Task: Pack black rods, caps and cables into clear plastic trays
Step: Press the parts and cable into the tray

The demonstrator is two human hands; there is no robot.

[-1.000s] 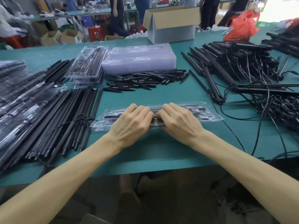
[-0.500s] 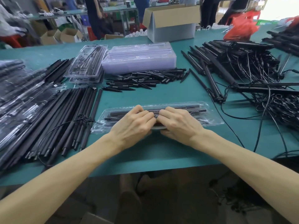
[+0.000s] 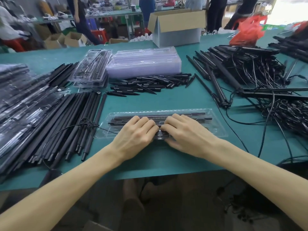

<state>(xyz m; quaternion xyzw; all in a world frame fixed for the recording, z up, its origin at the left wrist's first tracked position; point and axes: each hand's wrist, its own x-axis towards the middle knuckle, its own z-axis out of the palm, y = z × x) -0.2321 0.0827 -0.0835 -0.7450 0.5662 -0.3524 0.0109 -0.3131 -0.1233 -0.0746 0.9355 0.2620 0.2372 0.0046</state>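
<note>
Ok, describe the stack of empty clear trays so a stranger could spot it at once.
Find the open cardboard box at the green table's far edge. Just in front of it sits the stack of clear trays. Unlike the trays to its left, holding black parts, this stack looks empty.

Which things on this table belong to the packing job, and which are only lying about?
Job:
near tray
rods
caps
cables
tray stack
filled trays

Lying about:
cardboard box
red bag
</note>
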